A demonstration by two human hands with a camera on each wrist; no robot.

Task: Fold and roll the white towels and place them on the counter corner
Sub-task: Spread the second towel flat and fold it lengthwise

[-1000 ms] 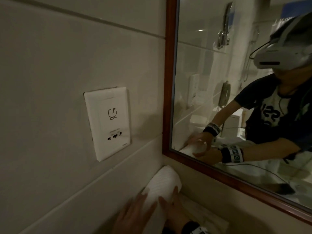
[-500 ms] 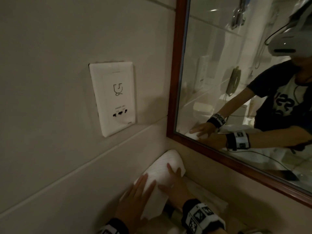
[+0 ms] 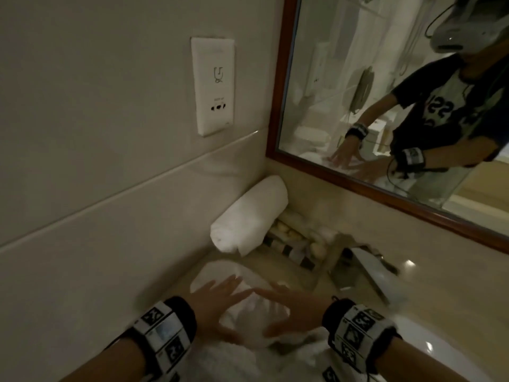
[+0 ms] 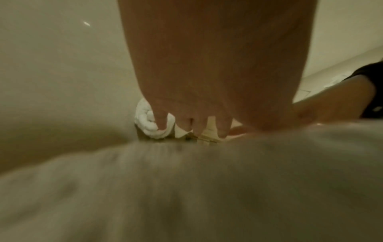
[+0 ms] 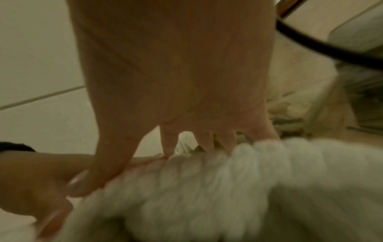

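A rolled white towel [image 3: 249, 213] lies in the counter corner, along the left wall below the mirror; its spiral end [image 4: 148, 122] shows past my left fingers. Nearer to me lies a second, loose white towel [image 3: 249, 301], blurred in both wrist views [image 4: 186, 188] [image 5: 228, 188]. My left hand [image 3: 217, 296] and right hand [image 3: 286, 304] are over this loose towel, side by side, fingers straight and spread. Motion blur hides how firmly they touch it. Neither hand grips anything.
A wooden tray [image 3: 297, 244] with small toiletries stands just right of the rolled towel. A wood-framed mirror [image 3: 385, 106] hangs above the counter's back edge, and a white socket plate [image 3: 213, 84] is on the left wall. Glossy counter [image 3: 429, 277] extends to the right.
Both hands have let go of the rolled towel in the corner and drawn back toward me, onto the loose towel. The head view has tilted down.
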